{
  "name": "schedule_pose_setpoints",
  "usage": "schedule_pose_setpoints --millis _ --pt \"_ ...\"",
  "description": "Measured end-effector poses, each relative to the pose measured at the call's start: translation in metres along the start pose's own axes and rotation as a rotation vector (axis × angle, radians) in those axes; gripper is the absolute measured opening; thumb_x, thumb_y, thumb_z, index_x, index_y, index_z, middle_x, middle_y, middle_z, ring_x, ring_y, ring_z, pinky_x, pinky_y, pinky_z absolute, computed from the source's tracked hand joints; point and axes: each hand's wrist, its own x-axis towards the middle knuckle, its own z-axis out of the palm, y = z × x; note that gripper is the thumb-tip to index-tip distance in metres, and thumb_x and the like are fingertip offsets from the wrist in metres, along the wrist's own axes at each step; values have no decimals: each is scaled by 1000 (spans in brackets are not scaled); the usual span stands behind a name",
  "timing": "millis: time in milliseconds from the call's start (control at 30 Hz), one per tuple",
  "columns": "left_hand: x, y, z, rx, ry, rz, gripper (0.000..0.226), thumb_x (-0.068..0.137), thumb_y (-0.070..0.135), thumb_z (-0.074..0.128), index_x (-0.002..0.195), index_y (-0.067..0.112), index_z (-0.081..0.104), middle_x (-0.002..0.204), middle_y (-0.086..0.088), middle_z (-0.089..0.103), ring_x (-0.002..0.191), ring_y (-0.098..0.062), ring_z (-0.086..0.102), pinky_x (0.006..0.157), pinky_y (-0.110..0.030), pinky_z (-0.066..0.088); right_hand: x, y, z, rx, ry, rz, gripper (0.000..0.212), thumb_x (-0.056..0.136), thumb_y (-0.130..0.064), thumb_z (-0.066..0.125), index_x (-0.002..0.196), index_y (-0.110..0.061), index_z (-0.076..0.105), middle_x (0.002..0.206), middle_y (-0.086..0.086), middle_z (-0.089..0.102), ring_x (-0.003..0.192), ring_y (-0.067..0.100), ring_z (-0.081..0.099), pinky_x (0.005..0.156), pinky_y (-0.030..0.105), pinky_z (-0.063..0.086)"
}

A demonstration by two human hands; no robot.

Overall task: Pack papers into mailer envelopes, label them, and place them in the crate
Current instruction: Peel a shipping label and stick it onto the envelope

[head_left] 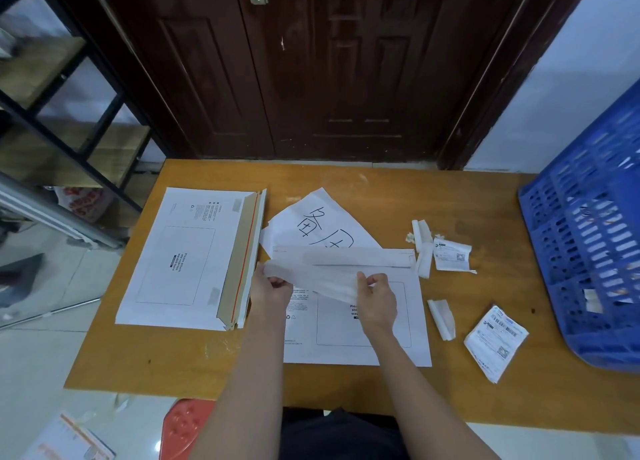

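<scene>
A white mailer envelope (408, 335) lies flat on the wooden table (180, 362) in front of me. Above it, my left hand (272, 291) and my right hand (377, 298) each pinch an end of a thin translucent backing strip (318, 277), stretched between them. A paper with large handwritten characters (322, 217) sticks out from behind the envelope's top edge. A stack of unused mailers (187, 255) with open brown flaps lies at the left. A bundle of shipping labels (495, 342) rests at the right. The blue crate (588, 238) stands at the table's right end.
Crumpled strips and a used label backing (450, 253) lie right of the envelope, with another folded strip (442, 319) below them. A dark door stands behind the table. A black shelf frame (69, 120) is at the left, and a red stool (183, 428) is under the near edge.
</scene>
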Motion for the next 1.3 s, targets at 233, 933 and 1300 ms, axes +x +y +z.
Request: schedule_pose_setpoints --millis 233,933,1300 --pt "-10 0 3 189 47 106 33 94 12 53 66 20 39 52 5 36 37 -6 37 44 -12 42 -2 7 -1 0 -5 -15 28 99 -39 43 101 -11 48 81 0 56 71 16 54 57 25 38" --pt "-35 -8 15 257 -11 61 29 97 15 50 69 17 42 39 2 42 31 -9 41 31 -17 40 -9 22 1 -162 6 -12 31 99 -43 39 104 -13 47 78 -4 53 71 12 52 64 25 44" --pt "-1 2 8 320 -90 60 8 97 16 50 100 20 56 57 0 57 39 -10 56 43 -24 51 -8 25 0 -173 10 7 33 99 -42 39 107 -12 49 81 -3 55 72 12 52 63 24 39"
